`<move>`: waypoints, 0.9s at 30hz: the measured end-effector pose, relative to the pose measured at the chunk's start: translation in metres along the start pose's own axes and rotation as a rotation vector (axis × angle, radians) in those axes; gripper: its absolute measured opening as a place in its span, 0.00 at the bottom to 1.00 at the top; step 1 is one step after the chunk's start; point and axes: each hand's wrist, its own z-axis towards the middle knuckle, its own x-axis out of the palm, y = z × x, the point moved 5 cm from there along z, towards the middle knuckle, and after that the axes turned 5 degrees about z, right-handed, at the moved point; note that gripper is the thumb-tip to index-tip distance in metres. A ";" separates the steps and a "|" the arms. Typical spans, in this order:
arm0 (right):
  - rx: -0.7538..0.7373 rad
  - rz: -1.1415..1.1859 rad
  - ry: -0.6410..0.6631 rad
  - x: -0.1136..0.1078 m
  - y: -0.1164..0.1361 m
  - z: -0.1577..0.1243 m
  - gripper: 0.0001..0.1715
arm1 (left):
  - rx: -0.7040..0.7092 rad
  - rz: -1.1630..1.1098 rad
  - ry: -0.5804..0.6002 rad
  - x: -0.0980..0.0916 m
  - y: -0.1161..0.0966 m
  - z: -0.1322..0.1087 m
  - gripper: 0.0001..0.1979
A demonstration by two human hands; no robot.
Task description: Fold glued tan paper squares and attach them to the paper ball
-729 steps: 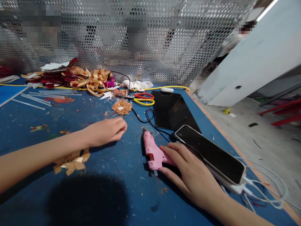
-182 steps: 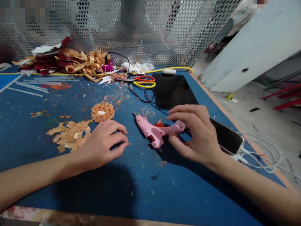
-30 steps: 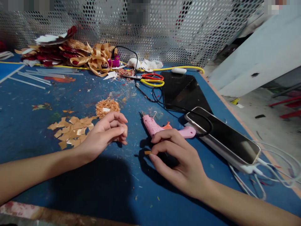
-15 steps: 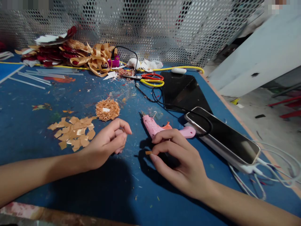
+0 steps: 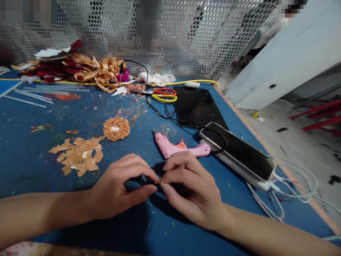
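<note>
Your left hand (image 5: 119, 190) and right hand (image 5: 190, 190) meet fingertip to fingertip low over the blue bench (image 5: 32, 167), each grip pinched narrow on one small tan scrap (image 5: 158, 181). It sits between them, near the pink glue gun (image 5: 173, 146); the pile of cut pieces (image 5: 78, 156) lies to your left

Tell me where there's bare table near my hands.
Bare table left of the ribbon squares, and between the fringed disc and the glue gun. Crowded: back edge with ribbon heap and scissors; right side with tablet, phone, cables. Left hand and right hand pinch one scrap.
</note>
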 end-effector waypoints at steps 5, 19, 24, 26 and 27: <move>0.000 0.006 0.017 0.001 0.001 -0.001 0.06 | 0.029 -0.002 -0.041 -0.002 0.000 0.001 0.03; 0.035 0.027 0.039 0.004 -0.002 -0.003 0.05 | 0.040 0.085 -0.034 -0.001 0.000 0.001 0.02; 0.047 0.037 0.064 0.005 -0.002 -0.003 0.06 | 0.062 0.159 -0.022 0.000 -0.001 0.000 0.03; 0.040 0.039 0.070 0.005 -0.002 -0.002 0.06 | 0.070 0.190 -0.021 0.000 -0.002 0.000 0.03; 0.034 0.038 0.070 0.005 -0.002 -0.002 0.06 | 0.072 0.206 -0.021 0.000 -0.002 0.000 0.04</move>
